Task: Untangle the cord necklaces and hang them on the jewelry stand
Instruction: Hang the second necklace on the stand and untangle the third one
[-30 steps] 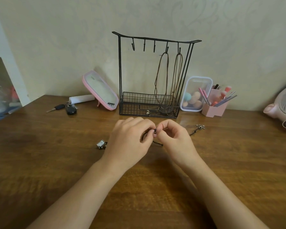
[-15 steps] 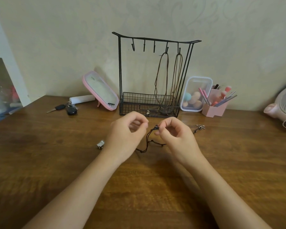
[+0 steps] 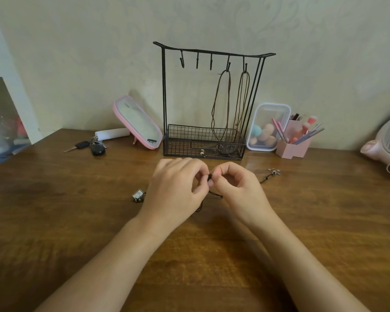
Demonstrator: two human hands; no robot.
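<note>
Above the table [image 3: 77, 221], the left grip [image 3: 176, 188] has rejoined the right grip [image 3: 239, 188], both pinching the black cord knot [image 3: 210, 176]; untangling continues.

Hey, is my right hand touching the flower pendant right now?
Apart. The head view shows bare table between the right hand and the flower pendant.

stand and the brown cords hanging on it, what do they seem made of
Stand: thin black metal wire, likely matte-coated; rigid rods, hooks and a mesh basket. Cords: brown, matte and limp, perhaps waxed cotton or leather; too thin to tell which.
</note>
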